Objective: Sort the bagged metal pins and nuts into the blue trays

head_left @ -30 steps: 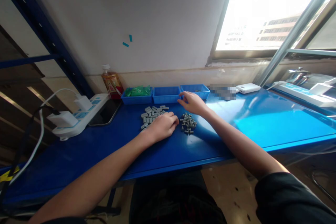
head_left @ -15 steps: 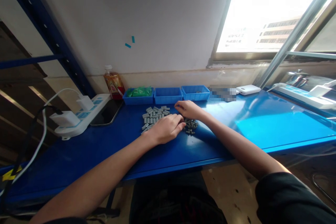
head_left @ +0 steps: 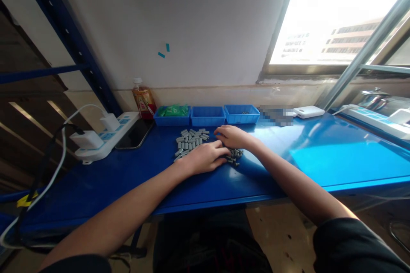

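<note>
My left hand [head_left: 208, 156] lies palm down between two heaps of small metal parts, its fingers and thumb stretched apart toward the dark screws [head_left: 236, 153]. Nothing shows in its grasp. Just beyond it, my right hand [head_left: 236, 137] is bent over the tabletop with curled fingers close to the left fingers. Whatever those right fingers hold, if anything, is hidden. To the left, a spread of grey metal cylinders [head_left: 189, 140] is partly covered by my left hand. My right hand and wrist hide part of the screw heap.
Three blue bins line the back: one with green plastic [head_left: 173, 111], a middle bin [head_left: 208, 121], and one with small parts [head_left: 242, 118]. A drink bottle [head_left: 144, 101], phone [head_left: 134, 134] and power strip [head_left: 96, 153] stand left. A white device [head_left: 309, 112] lies right on the blue table [head_left: 205, 198].
My left hand has shifted slightly right onto the near side of the screws, its fingers reaching further out. My right hand stays close by, curled. The whole view has shifted slightly.
</note>
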Demonstrator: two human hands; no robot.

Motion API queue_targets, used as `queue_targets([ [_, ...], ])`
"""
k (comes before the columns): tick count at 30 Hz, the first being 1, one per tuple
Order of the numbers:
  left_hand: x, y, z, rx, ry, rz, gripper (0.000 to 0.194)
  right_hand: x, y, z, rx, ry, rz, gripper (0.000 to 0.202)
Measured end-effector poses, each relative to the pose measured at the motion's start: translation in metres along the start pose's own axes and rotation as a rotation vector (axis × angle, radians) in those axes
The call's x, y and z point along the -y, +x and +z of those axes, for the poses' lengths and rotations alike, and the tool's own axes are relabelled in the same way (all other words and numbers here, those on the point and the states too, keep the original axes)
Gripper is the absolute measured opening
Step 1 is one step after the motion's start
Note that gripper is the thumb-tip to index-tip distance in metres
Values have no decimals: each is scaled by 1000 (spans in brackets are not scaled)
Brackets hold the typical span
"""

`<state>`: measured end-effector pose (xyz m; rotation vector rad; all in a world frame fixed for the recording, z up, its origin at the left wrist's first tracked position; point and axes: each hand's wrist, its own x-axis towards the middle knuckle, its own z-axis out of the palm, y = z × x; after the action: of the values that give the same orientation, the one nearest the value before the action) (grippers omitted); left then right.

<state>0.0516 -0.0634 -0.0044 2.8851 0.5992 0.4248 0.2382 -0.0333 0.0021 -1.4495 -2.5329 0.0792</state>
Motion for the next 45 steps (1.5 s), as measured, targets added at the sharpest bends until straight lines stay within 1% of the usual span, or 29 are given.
queue_targets([
  [5,-2,1,-1,-18,-104,-32,13,-1,-2,1,-23,3,-26,27],
  [8,0,3,-1,-65,-129,-81,9,-1,-3,-3,-35,31,-24,26],
  [10,4,4,-2,-137,-150,-148,10,2,-3,-8,-79,88,-33,25],
  [14,22,4,-10,-332,-213,-316,23,13,-5,-19,-248,240,-70,21],
  [17,32,2,-14,-406,-288,-385,33,23,-6,-20,-330,295,-153,19],
  [19,35,1,-14,-427,-340,-403,38,27,-5,-17,-368,304,-179,15],
  [21,35,1,-14,-441,-386,-411,39,28,-4,-13,-383,324,-175,11],
  [25,34,3,-12,-449,-461,-414,42,27,-5,-9,-351,356,-173,11],
  [27,35,5,-10,-450,-494,-417,45,29,-8,-12,-346,332,-191,10],
  [29,33,6,-7,-455,-518,-419,48,29,-10,-20,-364,268,-205,9],
  [30,30,6,-5,-454,-523,-415,48,27,-10,-26,-396,223,-189,10],
  [31,26,6,-4,-444,-519,-404,46,23,-10,-31,-451,172,-141,12],
  [32,20,5,-3,-426,-510,-385,42,17,-8,-37,-524,117,-58,15],
  [34,7,4,0,-360,-477,-317,28,-2,-6,-46,-667,13,182,23],
  [35,-1,4,1,-315,-449,-265,23,-13,-5,-48,-699,-31,307,27],
  [36,-8,3,1,-262,-407,-201,20,-24,-4,-49,-690,-63,407,32],
  [37,-14,2,2,-194,-330,-122,21,-34,-5,-48,-649,-82,474,36],
  [38,-19,2,3,-133,-251,-61,23,-41,-6,-45,-588,-88,506,38],
  [39,-23,2,3,-81,-172,-14,24,-46,-7,-42,-519,-81,507,38],
  [41,-27,2,4,-15,-50,24,22,-45,-10,-34,-406,-45,446,35],
  [43,-28,2,3,15,8,29,19,-33,-12,-27,-345,-5,345,31],
  [45,-27,1,2,27,17,24,21,-14,-11,-24,-323,20,245,30],
])
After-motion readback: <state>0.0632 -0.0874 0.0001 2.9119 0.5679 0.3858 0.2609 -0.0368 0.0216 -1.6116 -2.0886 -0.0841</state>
